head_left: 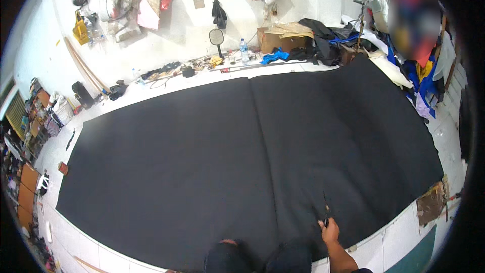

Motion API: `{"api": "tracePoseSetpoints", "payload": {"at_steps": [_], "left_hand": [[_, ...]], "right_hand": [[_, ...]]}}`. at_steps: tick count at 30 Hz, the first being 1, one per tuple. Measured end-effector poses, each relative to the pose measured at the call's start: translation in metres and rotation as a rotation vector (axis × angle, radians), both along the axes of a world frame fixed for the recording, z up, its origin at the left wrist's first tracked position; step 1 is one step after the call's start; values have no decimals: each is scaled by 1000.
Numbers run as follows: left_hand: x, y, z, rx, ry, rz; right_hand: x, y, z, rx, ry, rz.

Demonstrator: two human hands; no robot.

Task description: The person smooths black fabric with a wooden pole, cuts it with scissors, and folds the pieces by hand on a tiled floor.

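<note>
A large sheet of black fabric (172, 162) lies spread over the floor, with a fold or seam line running across it from far to near. My right hand (331, 230) is over the near right part of the sheet, closed around the handles of a pair of scissors (326, 206). The scissors' blades point away from me and look dark against the fabric. Both my knees (227, 255) rest at the sheet's near edge. My left hand does not show in the picture.
Along the far wall stand a cardboard box (283, 42), a water bottle (244, 51) and a racket-shaped swatter (216, 38). Heaped cloth (399, 73) lies at the far right. A worn brown board (431, 205) touches the right edge. A small brown block (63, 168) sits at left.
</note>
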State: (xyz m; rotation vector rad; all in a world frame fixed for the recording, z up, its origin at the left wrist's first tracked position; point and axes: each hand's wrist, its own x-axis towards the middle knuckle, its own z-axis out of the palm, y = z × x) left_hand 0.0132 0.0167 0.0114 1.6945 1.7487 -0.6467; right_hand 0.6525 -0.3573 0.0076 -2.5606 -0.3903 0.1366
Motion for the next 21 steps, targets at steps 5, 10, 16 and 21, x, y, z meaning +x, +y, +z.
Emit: {"api": "tracePoseSetpoints", "payload": {"at_steps": [5, 10, 16, 21], "left_hand": [[-63, -37, 5, 19, 9, 69], [25, -36, 14, 78, -315, -232], [170, -60, 49, 43, -521, -591], [274, -102, 58, -64, -708, -784]], "right_hand": [[-142, -188, -24, -87, 163, -313], [-289, -277, -71, -418, 367, -360], [-345, -255, -112, -138, 566, -1105], [-329, -310, -137, -387, 272, -465]]}}
